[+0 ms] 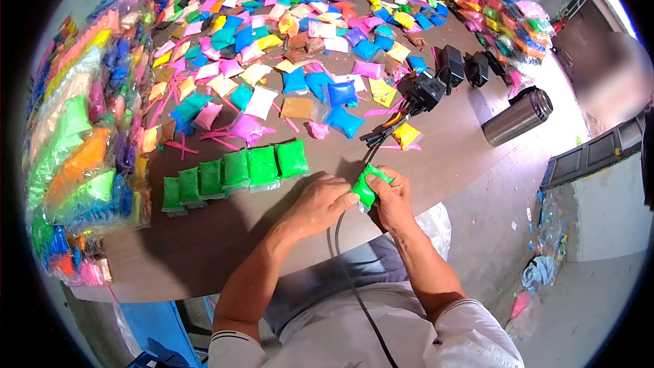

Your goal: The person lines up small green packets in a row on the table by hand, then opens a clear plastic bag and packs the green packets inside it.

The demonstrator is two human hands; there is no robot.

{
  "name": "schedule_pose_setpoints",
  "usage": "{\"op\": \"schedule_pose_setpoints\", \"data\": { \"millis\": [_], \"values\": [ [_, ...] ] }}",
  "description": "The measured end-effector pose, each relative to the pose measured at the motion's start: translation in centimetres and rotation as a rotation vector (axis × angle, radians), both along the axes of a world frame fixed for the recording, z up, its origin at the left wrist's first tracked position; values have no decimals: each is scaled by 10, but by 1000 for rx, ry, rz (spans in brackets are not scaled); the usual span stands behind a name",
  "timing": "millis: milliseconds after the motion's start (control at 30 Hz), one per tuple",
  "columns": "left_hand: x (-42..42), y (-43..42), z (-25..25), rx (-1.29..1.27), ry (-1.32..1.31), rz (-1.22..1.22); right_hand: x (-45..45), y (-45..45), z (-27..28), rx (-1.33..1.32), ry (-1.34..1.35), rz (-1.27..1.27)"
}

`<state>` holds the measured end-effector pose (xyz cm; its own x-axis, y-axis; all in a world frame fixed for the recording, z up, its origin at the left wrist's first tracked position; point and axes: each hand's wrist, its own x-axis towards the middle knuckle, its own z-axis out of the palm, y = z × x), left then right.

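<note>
Workpiece: one green packet [365, 195], located between the two hands above the near edge of the desk [453, 163].

Grip, right hand [394, 195]: closed. The thumb lies across the face of the packet, and the fingers are curled behind it. Grip, left hand [325, 197]: nearly closed, with thumb and fingertips pinching the near left margin of the same packet. The exact finger contact underneath is hidden.

Completed portion, judged from the layout: six similar packets form a green row [236, 167] on the desk, to the left of the hands. They are set side by side at a slant. The held packet is apart from this row and is therefore judged to be still in hand, not finished.

Outstanding portion: a large multicoloured pile [293, 10] of loose packets covers the far side of the desk, with pink sticks [216, 138] scattered along its near margin. Filled clear bags [75, 123] stand to the left. No count of the pile is possible, so the remaining share cannot be stated.

Adjacent items: black adapters [428, 90] and a steel flask [507, 123] occupy the right side.
</note>
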<state>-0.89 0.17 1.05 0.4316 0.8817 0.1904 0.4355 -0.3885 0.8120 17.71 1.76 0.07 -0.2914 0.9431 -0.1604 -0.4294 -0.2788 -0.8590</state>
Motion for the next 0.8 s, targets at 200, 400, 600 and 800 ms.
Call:
{"op": "schedule_pose_setpoints", "data": {
  "millis": [200,400,600,800],
  "values": [
    [0,-1,1,-3,-9,21,-6,-1,13,-63,-42,-74],
    [2,-2,4,10,20,14,-2,3,-8,29,-63,-67],
    [0,-1,-3,-11,-57,23,1,0,9,-69,43,-20],
    [1,-1,-4,-13,-56,24,7,-2,0,6,-65,88]
  ]
}}
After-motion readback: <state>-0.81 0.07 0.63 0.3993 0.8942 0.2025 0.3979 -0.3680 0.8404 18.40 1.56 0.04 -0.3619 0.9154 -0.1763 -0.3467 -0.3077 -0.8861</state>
